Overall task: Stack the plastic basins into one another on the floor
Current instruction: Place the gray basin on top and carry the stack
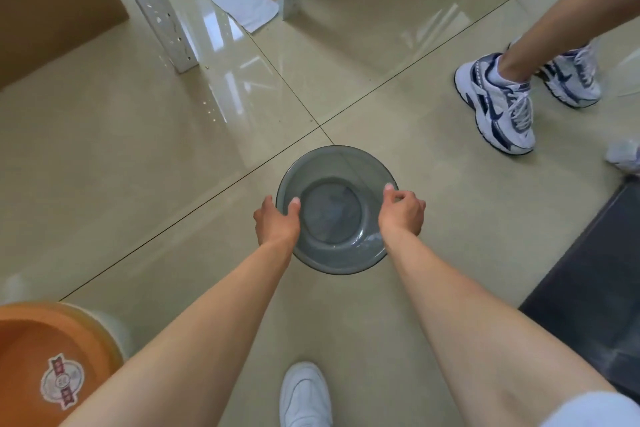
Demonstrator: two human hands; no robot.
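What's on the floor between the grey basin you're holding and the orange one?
Nothing but bare tile. In the head view, the grey basin and the orange basin are parted by shiny floor, with the left forearm crossing above it.

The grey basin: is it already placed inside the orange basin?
No, the grey basin is gripped at its rim by both hands, left hand and right hand, far from the orange basin.

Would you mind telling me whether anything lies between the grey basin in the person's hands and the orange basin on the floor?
Nothing visible on the floor does. The left hand and right hand grip the grey basin by opposite rims; the orange basin sits to the person's lower left, with only their own left forearm crossing that path.
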